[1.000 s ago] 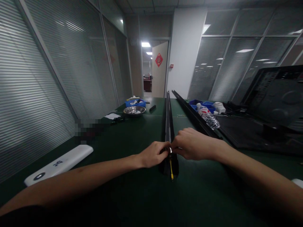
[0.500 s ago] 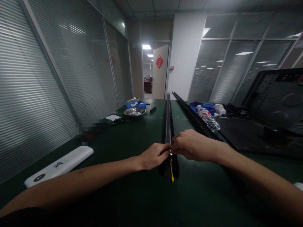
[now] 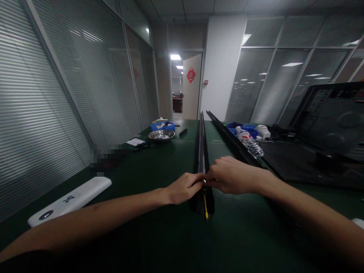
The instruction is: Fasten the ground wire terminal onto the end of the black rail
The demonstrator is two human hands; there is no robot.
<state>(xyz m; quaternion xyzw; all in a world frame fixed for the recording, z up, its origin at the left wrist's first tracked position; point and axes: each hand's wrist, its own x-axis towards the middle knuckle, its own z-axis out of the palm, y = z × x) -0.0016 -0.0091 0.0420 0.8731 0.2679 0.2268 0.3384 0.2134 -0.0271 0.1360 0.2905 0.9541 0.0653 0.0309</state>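
A long black rail (image 3: 202, 144) lies on the green table (image 3: 159, 167), running away from me toward the far doorway. Both hands meet over its near end. My left hand (image 3: 183, 187) is closed, its fingers pinched against the rail's left side. My right hand (image 3: 230, 175) is closed too, pinching a small shiny metal part (image 3: 204, 182) on top of the rail. A thin yellow wire (image 3: 205, 208) sticks out of the rail's near end, below the hands.
A second black rail (image 3: 230, 136) lies to the right. Beside it are a plastic water bottle (image 3: 250, 143), blue bins (image 3: 241, 127) and a big black panel (image 3: 327, 129). A white flat device (image 3: 71, 199) lies at left. A metal bowl (image 3: 161, 134) and a blue bin (image 3: 162, 125) stand farther back.
Both hands stay pinched at the same spot on the rail. Only the view has shifted slightly.
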